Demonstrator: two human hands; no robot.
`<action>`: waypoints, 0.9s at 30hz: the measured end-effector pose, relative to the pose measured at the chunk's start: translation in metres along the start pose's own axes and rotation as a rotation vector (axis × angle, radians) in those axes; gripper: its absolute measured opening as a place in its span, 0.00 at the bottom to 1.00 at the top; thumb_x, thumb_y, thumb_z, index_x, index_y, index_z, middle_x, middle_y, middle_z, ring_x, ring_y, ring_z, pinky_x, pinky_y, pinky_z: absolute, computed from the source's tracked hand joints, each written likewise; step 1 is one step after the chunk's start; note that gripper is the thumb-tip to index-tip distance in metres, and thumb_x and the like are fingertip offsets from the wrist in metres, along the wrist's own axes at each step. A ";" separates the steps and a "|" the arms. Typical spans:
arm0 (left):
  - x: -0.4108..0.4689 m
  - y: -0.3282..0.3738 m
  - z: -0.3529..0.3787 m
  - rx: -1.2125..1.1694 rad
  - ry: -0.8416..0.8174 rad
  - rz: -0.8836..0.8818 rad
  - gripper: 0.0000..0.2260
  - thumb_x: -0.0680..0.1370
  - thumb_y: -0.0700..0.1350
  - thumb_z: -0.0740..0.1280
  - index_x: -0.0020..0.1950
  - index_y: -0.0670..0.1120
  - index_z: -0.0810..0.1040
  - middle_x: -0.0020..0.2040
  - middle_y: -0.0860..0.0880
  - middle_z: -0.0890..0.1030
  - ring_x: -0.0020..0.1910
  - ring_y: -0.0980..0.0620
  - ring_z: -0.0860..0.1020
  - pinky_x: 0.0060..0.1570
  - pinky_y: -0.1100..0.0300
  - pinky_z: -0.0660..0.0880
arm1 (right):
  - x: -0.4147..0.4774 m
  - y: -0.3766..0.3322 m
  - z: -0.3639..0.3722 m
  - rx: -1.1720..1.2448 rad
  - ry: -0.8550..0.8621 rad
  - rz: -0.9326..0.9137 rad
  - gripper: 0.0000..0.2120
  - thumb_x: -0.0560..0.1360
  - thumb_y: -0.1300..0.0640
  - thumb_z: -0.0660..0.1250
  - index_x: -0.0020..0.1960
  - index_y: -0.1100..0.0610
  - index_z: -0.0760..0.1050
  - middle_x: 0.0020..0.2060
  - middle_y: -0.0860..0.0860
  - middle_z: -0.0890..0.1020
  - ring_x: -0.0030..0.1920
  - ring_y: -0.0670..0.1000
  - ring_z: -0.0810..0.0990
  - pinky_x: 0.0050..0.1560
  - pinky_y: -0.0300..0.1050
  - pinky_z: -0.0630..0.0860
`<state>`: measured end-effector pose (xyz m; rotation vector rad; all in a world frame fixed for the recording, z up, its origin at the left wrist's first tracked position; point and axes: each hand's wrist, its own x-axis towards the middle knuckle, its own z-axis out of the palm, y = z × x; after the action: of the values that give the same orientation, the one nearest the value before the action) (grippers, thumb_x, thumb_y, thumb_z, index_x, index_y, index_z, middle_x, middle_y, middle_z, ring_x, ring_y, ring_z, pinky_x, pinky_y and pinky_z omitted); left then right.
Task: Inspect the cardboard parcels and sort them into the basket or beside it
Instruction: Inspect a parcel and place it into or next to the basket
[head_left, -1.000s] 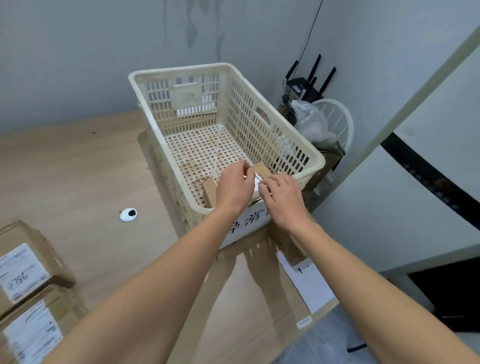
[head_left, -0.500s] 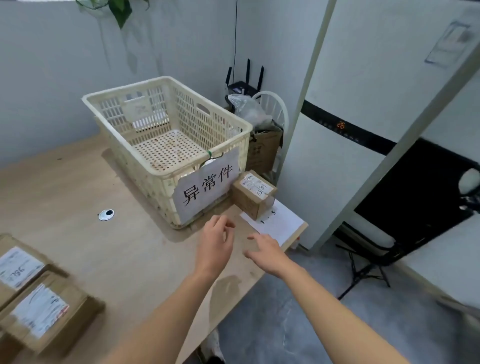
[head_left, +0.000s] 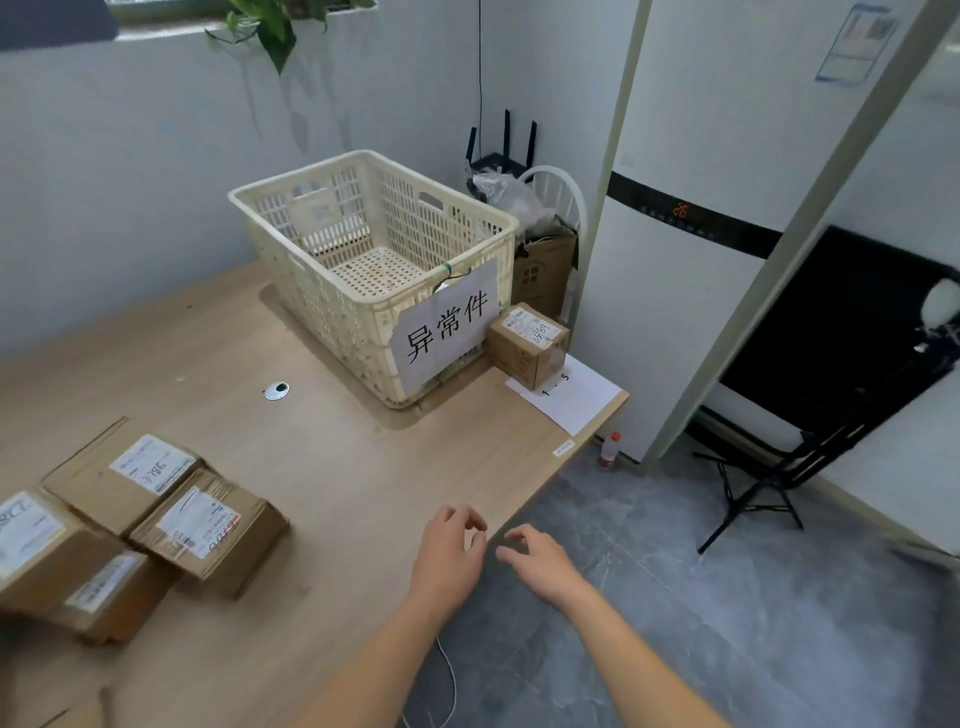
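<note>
1. The basket (head_left: 332, 317) was cream plastic, perforated and slightly glossy.
2. The table (head_left: 337, 493) was pale wood-grain, smooth and matt.
3. The small parcel (head_left: 527, 345) and the stacked parcels (head_left: 208, 525) were matt brown cardboard with white paper labels and shiny clear tape.
4. The sign (head_left: 447, 327) was white paper.
5. The floor (head_left: 675, 597) was grey tile with a soft sheen.

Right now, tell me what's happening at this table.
A person is sorting cardboard parcels. The left hand and right hand hover empty at the near edge of the table. One small parcel sits on a white sheet beside the basket, whose visible floor is bare. A pile of parcels waits at the table's left.
</note>
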<state>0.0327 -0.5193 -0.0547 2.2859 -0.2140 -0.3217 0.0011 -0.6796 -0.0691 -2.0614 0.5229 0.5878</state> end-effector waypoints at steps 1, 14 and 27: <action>-0.008 -0.009 -0.004 0.003 -0.009 -0.017 0.06 0.81 0.43 0.66 0.52 0.54 0.78 0.54 0.55 0.76 0.57 0.52 0.76 0.59 0.52 0.75 | -0.004 0.003 0.009 0.003 -0.012 0.021 0.21 0.80 0.44 0.66 0.71 0.50 0.74 0.70 0.55 0.74 0.74 0.57 0.69 0.67 0.49 0.71; -0.109 -0.171 -0.124 0.007 0.014 -0.140 0.05 0.81 0.44 0.66 0.54 0.52 0.78 0.56 0.52 0.77 0.62 0.49 0.74 0.58 0.55 0.71 | -0.080 -0.074 0.199 0.068 -0.055 0.084 0.16 0.82 0.51 0.67 0.66 0.56 0.78 0.59 0.52 0.80 0.60 0.50 0.77 0.58 0.40 0.70; -0.211 -0.299 -0.248 0.014 0.188 -0.419 0.12 0.83 0.43 0.64 0.66 0.47 0.75 0.68 0.45 0.72 0.70 0.44 0.67 0.68 0.52 0.65 | -0.123 -0.159 0.378 -0.057 -0.184 0.062 0.15 0.82 0.49 0.66 0.66 0.54 0.77 0.62 0.53 0.80 0.62 0.52 0.77 0.61 0.46 0.73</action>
<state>-0.0795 -0.0926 -0.0824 2.3464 0.3641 -0.3143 -0.0847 -0.2601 -0.0754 -2.0246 0.4678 0.8285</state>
